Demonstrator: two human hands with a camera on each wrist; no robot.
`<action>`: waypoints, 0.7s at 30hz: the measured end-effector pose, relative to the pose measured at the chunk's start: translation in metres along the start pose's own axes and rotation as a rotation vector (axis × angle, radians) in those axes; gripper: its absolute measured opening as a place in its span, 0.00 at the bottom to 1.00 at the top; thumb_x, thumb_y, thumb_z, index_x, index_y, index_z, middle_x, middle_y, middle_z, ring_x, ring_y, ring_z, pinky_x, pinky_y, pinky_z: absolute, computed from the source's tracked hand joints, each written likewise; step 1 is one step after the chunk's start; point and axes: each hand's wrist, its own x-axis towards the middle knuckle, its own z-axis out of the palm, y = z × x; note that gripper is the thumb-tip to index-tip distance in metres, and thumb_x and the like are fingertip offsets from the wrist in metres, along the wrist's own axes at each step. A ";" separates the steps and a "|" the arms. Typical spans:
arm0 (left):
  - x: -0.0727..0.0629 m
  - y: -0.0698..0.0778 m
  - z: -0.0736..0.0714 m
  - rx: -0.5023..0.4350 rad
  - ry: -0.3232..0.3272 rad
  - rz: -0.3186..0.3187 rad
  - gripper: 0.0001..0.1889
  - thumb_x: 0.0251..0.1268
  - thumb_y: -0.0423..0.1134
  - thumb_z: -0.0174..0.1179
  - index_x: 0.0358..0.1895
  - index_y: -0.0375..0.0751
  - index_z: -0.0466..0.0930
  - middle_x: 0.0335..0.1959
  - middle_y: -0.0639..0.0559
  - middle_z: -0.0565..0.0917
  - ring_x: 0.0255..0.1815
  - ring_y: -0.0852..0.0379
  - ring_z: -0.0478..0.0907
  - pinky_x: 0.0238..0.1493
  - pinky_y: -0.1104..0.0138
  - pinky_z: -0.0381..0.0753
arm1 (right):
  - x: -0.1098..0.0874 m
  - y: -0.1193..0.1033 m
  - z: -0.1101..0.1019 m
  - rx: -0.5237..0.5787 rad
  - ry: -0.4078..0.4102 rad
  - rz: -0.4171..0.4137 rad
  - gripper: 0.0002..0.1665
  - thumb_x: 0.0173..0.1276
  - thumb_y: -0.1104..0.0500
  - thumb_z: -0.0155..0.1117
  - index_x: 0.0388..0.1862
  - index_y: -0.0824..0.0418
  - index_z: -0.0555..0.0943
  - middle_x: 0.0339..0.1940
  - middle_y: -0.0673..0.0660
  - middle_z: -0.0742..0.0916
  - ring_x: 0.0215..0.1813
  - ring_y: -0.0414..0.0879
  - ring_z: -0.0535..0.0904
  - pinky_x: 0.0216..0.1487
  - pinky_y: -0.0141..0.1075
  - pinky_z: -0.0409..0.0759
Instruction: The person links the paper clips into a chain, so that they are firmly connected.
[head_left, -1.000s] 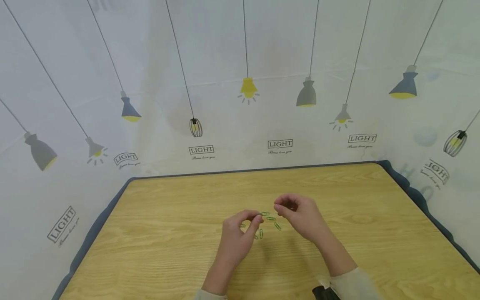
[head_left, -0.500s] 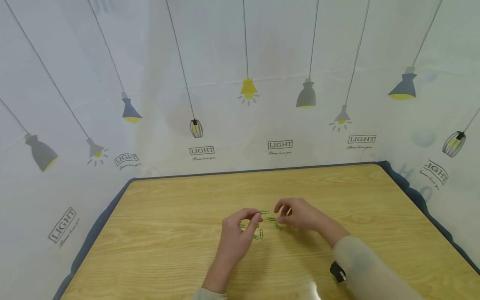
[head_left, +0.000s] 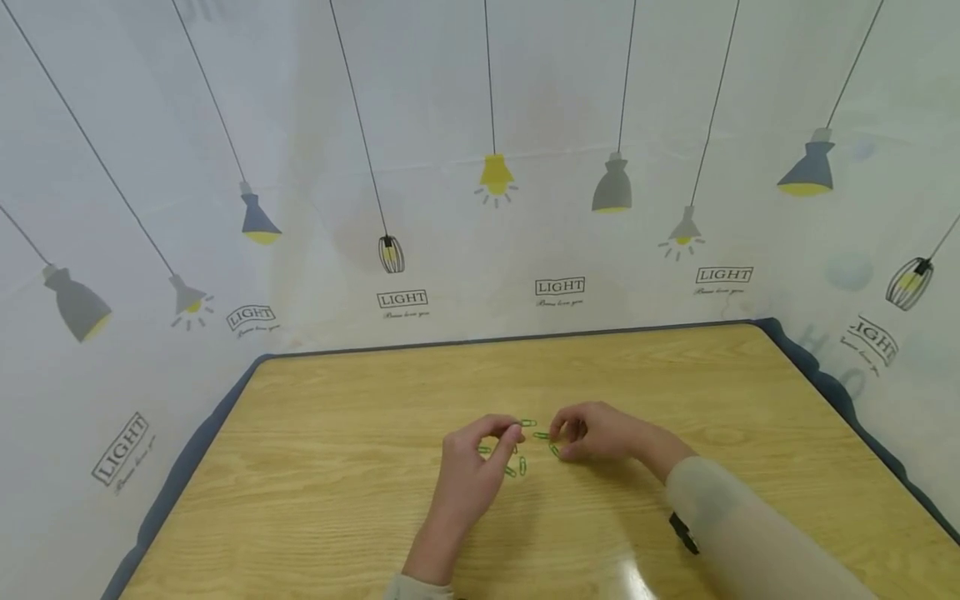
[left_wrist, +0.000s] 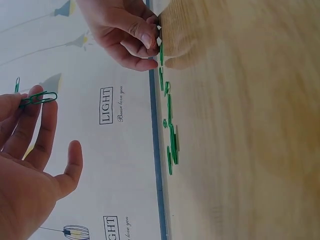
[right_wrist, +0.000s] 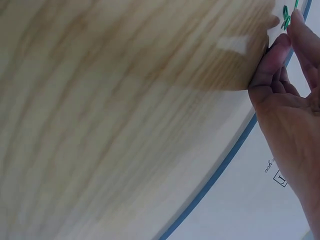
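Observation:
In the left wrist view my left hand (left_wrist: 30,150) pinches green paper clips (left_wrist: 45,97) between thumb and forefinger, raised above the table; a second wire loop pokes out beyond the thumb. From the head view, the same left hand (head_left: 472,467) hides most of what it holds. My right hand (head_left: 600,433) is low over the tabletop, thumb and forefinger slightly parted at a green paper clip (head_left: 554,450) lying there. The right wrist view shows the right hand's fingertips (right_wrist: 297,17) close to green wire, partly cut off by the frame. Whether they grip it is unclear.
Several more green paper clips lie loose between the hands, among them one paper clip (head_left: 522,466) near the left thumb and one further back (head_left: 528,422). The wood-grain table (head_left: 337,500) meets a white lamp-print curtain (head_left: 450,250) at its dark blue edge.
My right hand has come down from above the clips to the tabletop, its fingertips now at the rightmost loose clip. The left hand has stayed almost where it was, still pinching.

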 end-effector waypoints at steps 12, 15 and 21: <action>0.000 0.001 0.000 -0.006 -0.015 0.003 0.09 0.80 0.40 0.62 0.48 0.40 0.89 0.39 0.53 0.93 0.44 0.56 0.89 0.49 0.67 0.87 | 0.003 -0.002 0.008 -0.087 0.006 -0.013 0.10 0.73 0.60 0.74 0.49 0.51 0.84 0.40 0.52 0.82 0.42 0.47 0.74 0.43 0.41 0.74; -0.001 0.001 -0.001 -0.009 -0.015 -0.001 0.09 0.80 0.40 0.62 0.48 0.41 0.89 0.39 0.54 0.93 0.44 0.56 0.89 0.51 0.65 0.88 | 0.004 -0.004 0.009 -0.089 0.002 0.021 0.10 0.72 0.60 0.74 0.48 0.50 0.84 0.40 0.53 0.82 0.43 0.47 0.74 0.44 0.41 0.74; -0.001 0.000 -0.003 -0.004 -0.008 -0.004 0.08 0.80 0.40 0.62 0.48 0.42 0.89 0.38 0.54 0.93 0.44 0.57 0.89 0.52 0.65 0.88 | 0.005 -0.005 0.009 -0.065 -0.008 0.029 0.11 0.71 0.61 0.74 0.47 0.53 0.80 0.40 0.53 0.81 0.42 0.47 0.74 0.44 0.40 0.74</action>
